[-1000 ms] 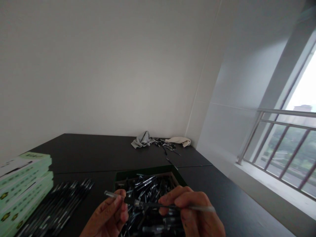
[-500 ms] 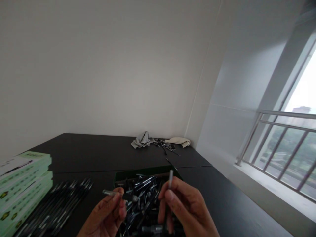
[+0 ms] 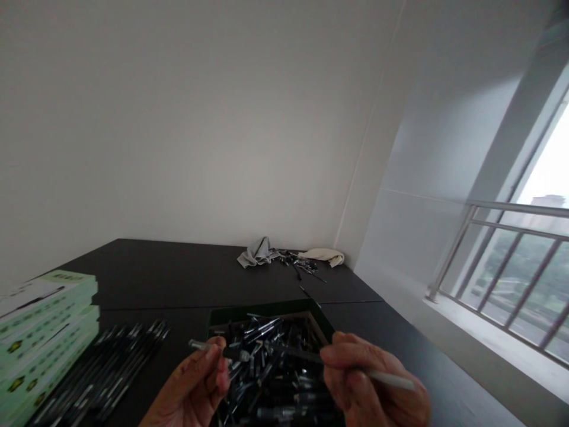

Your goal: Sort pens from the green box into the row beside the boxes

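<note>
Black tabletop (image 3: 178, 279), white wall (image 3: 178, 118), railed window (image 3: 502, 267) right; left hand (image 3: 191, 385) pinching pen section (image 3: 226, 351), right hand (image 3: 368, 391) pinching pen barrel (image 3: 391, 379).

Two hands up in front of the camera, and the left hand (image 3: 195, 388) sits low and just left of centre, its thumb (image 3: 212, 350) and fingers curled together in a tight pinch! Over to the right, the right hand (image 3: 373, 385) is held out wider, back of the hand turned up, its fingers (image 3: 351, 356) closed and pointing left toward the other hand, gripping firmly too. A clear gap separates the two hands; they aren't touching.
</note>
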A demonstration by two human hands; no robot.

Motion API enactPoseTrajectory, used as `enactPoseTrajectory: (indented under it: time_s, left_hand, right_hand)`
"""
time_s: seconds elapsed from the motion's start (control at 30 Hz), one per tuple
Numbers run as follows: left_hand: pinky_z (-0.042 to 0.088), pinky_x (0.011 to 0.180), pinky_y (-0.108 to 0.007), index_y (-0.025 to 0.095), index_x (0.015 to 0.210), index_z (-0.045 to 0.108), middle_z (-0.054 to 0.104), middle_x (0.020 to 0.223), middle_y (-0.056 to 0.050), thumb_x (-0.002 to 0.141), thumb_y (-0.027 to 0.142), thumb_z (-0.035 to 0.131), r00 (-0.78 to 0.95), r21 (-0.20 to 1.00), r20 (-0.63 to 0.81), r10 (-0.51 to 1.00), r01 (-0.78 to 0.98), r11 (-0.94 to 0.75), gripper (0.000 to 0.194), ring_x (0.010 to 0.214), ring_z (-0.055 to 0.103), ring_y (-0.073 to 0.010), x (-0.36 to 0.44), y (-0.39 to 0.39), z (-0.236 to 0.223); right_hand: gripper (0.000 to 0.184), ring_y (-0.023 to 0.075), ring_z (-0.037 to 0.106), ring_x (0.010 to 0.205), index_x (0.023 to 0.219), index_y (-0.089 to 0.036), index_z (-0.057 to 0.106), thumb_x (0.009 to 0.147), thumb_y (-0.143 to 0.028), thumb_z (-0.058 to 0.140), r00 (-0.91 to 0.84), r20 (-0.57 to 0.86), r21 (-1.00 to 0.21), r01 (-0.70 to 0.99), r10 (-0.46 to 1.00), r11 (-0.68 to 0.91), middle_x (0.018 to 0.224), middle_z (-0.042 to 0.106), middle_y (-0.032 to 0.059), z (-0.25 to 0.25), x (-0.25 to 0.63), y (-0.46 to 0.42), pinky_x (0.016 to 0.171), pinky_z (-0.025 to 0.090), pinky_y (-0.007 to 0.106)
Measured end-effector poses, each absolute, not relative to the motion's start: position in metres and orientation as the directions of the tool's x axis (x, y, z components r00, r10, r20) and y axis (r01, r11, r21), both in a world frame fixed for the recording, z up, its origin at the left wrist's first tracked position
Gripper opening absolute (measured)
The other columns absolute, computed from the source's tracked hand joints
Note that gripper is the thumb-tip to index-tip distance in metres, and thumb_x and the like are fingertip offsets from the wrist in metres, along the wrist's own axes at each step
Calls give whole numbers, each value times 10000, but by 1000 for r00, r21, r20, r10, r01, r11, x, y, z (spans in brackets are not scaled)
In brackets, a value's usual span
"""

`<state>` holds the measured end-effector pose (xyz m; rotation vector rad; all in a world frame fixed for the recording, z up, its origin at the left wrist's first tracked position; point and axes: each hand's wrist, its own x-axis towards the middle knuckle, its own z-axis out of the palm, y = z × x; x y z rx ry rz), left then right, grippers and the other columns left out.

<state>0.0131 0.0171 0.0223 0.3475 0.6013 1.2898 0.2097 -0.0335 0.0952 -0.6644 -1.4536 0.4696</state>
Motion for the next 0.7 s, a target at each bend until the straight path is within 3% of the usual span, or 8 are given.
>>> enactPoseTrajectory:
  time_s: [0.1, 0.2, 0.3, 0.37, 0.53, 0.63, 0.7]
  left_hand:
    - [579, 535, -203, 125, 740, 720, 692, 611, -18, 584, -11, 748, 123, 585, -227, 966, -776, 236, 209, 533, 658, -122, 13, 16, 26]
    - [583, 541, -203, 132, 762, 708, 683, 611, -6, 638, -2, 709, 119, 608, -230, 966, -757, 238, 182, 526, 658, -115, 15, 15, 29]
    - [582, 540, -195, 135, 762, 697, 665, 586, 9, 656, 3, 698, 104, 612, -237, 966, -756, 232, 169, 518, 658, -110, 17, 15, 30]
    - [580, 545, -185, 135, 763, 694, 662, 581, 12, 659, 3, 697, 102, 610, -245, 964, -757, 235, 168, 523, 661, -107, 18, 15, 30]
    - [575, 552, -180, 138, 765, 697, 681, 597, 4, 635, 38, 738, 113, 611, -253, 961, -752, 249, 169, 524, 663, -106, 18, 14, 29]
    - [576, 544, -200, 137, 767, 706, 687, 598, -4, 600, 76, 778, 140, 609, -239, 961, -750, 260, 192, 528, 665, -121, 16, 15, 29]
    - [575, 538, -207, 136, 757, 712, 691, 598, -9, 577, 90, 800, 156, 606, -233, 960, -749, 269, 205, 524, 662, -125, 16, 16, 27]
  right_hand:
    - [191, 132, 585, 486, 872, -237, 702, 889, -300, 523, -14, 582, -810, -89, 813, 579, 630, 661, 47, 98, 209, -30, 453, 484, 247]
    - [156, 193, 682, 769, 911, -212, 677, 833, -329, 609, -168, 525, -845, -226, 835, 485, 886, 715, 91, 101, 207, -25, 670, 549, 300]
    - [400, 237, 670, 894, 1011, -180, 648, 790, -510, 601, -339, 498, -849, -376, 798, 370, 998, 696, 135, 102, 212, -19, 717, 546, 343]
    - [460, 233, 676, 875, 967, -148, 658, 833, -560, 504, -394, 467, -848, -452, 792, 276, 974, 699, 149, 101, 215, -15, 682, 549, 329]
    - [237, 147, 690, 762, 836, -124, 641, 903, -310, 512, -453, 290, -889, -454, 843, 62, 874, 716, 111, 97, 214, -7, 623, 533, 217]
    - [159, 116, 676, 680, 880, -137, 595, 858, -294, 591, -480, 266, -887, -461, 836, 18, 815, 710, 76, 97, 210, -6, 624, 519, 200]
    - [227, 102, 658, 615, 998, -162, 562, 822, -283, 640, -487, 270, -879, -477, 831, 6, 758, 697, 42, 96, 207, -6, 595, 505, 191]
